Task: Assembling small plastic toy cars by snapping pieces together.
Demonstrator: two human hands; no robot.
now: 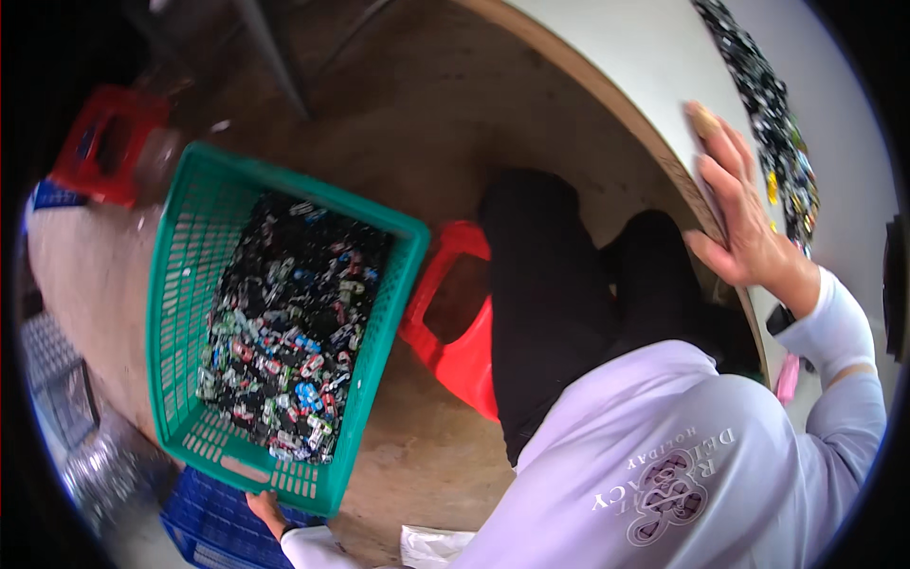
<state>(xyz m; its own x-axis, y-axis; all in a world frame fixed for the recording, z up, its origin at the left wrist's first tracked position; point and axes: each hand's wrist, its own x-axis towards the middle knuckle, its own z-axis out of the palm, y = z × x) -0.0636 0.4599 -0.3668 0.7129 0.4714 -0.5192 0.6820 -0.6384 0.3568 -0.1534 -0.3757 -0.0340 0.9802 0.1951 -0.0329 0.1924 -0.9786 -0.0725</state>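
A green plastic basket (379,379) with slotted walls stands to my left. Inside lies a heap of small pieces (275,341) in black, white, red, blue and green that look like tiny toy cars. My left hand (268,512) is at the basket's near end, its fingers closed on the rim by the handle slot. Over on the right, my right hand (744,209) rests with fingers stretched and apart on the edge of a white table (626,66), holding nothing. Beyond those fingers, a strip of small dark and shiny pieces (773,123) lies along the tabletop.
I sit on a red stool (450,360), close beside the basket. Another red stool (112,142) stands at the far left. A blue crate (223,522) is below the basket's near end, with clear plastic wrapping (109,474) and a grey crate (62,379) to its left.
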